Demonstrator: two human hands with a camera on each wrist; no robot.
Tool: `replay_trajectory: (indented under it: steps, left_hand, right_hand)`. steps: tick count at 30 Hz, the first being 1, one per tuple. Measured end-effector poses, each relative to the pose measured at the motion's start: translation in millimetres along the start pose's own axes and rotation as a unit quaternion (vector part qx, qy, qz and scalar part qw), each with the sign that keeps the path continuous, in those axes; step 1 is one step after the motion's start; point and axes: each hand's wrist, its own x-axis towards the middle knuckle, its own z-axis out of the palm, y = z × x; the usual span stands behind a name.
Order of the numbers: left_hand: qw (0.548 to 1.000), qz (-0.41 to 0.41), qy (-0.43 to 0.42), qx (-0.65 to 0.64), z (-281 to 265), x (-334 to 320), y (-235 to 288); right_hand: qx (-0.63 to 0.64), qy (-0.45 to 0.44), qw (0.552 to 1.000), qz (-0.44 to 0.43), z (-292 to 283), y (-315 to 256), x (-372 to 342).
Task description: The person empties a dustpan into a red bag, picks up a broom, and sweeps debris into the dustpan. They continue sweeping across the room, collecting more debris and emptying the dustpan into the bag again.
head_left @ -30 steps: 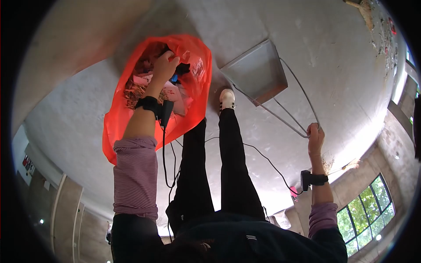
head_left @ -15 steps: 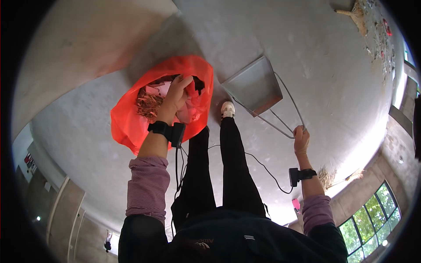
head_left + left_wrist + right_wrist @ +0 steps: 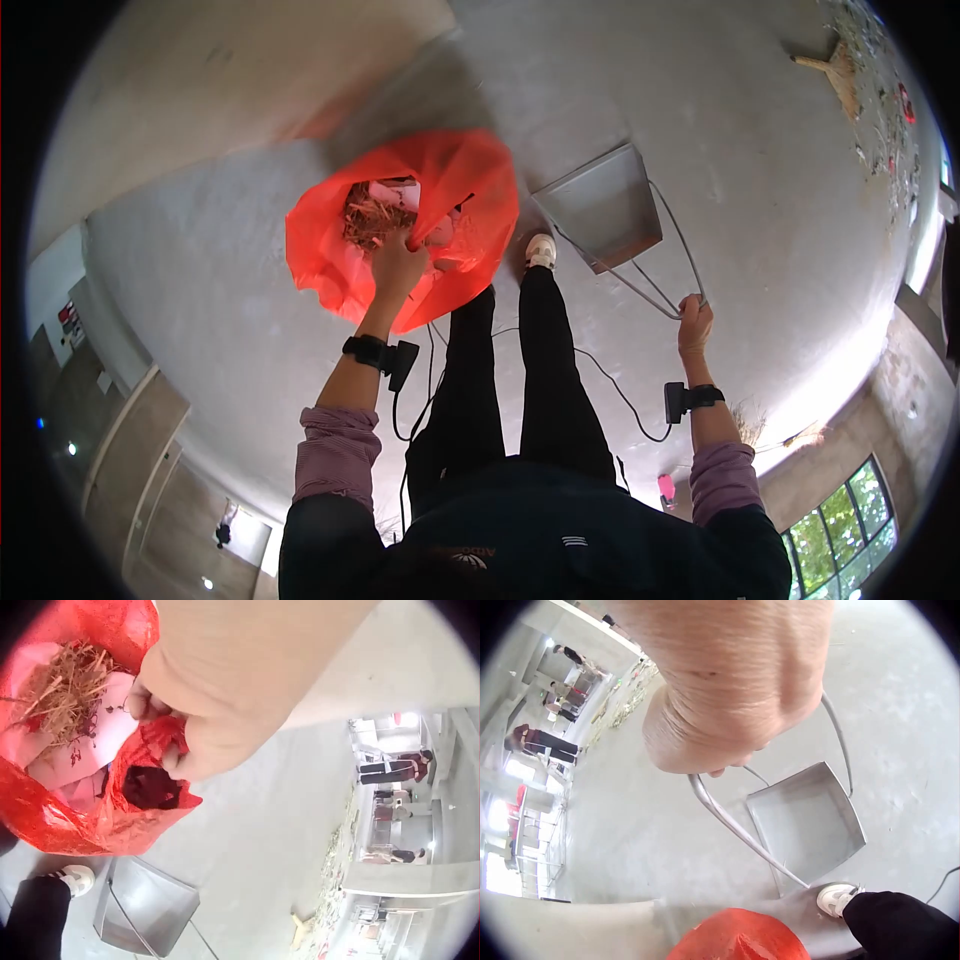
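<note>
A large red plastic bag [image 3: 480,160] stands on the floor ahead of the person's legs. Inside it show dry straw [image 3: 71,694] and pieces of white paper [image 3: 105,742]. The left hand [image 3: 398,270] pinches a gathered fold of the bag's plastic between thumb and fingers, and part of the mouth is drawn together there. To the right, a grey metal dustpan [image 3: 605,205] rests on the floor, its tray bare inside. The right hand [image 3: 695,325] grips the end of the dustpan's long wire handle [image 3: 727,817], fingers curled round it.
A white shoe [image 3: 540,252] stands between bag and dustpan. A black cable [image 3: 625,405] runs from the right wrist past the legs. At the far right lie a broom [image 3: 845,80] and scattered litter [image 3: 885,130]. Several people [image 3: 394,766] are in the background.
The left hand has come out of the bag's inside toward the person and now pinches its plastic. The bag's mouth has narrowed. The right hand keeps its hold on the dustpan handle.
</note>
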Motion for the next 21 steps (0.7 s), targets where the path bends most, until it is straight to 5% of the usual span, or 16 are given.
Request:
replay_trajectory:
  steps: [4, 7, 11, 13, 16, 21]
  left_hand:
    - [0.969, 0.008, 0.141, 0.204, -15, -34, -29]
    - [0.974, -0.046, 0.141, 0.172, -16, -50, -39]
    - [0.984, -0.02, 0.111, 0.138, -4, -40, -75]
    - [0.98, -0.005, 0.163, 0.117, -1, -24, -85]
    - [0.983, -0.125, 0.077, 0.113, 0, -4, -93]
    - [0.982, -0.172, 0.011, 0.083, 22, 18, -131]
  right_hand:
    - [0.004, 0.012, 1.0, 0.006, 2, -6, 1]
    - [-0.001, 0.016, 1.0, 0.009, 1, -6, 1]
    - [-0.007, 0.022, 1.0, 0.006, 2, -4, 0]
    - [-0.01, 0.025, 1.0, 0.0, 2, -3, -1]
    - [-0.014, 0.035, 0.999, -0.008, 3, -2, -3]
    - [-0.012, 0.046, 0.999, 0.002, 3, 0, -1]
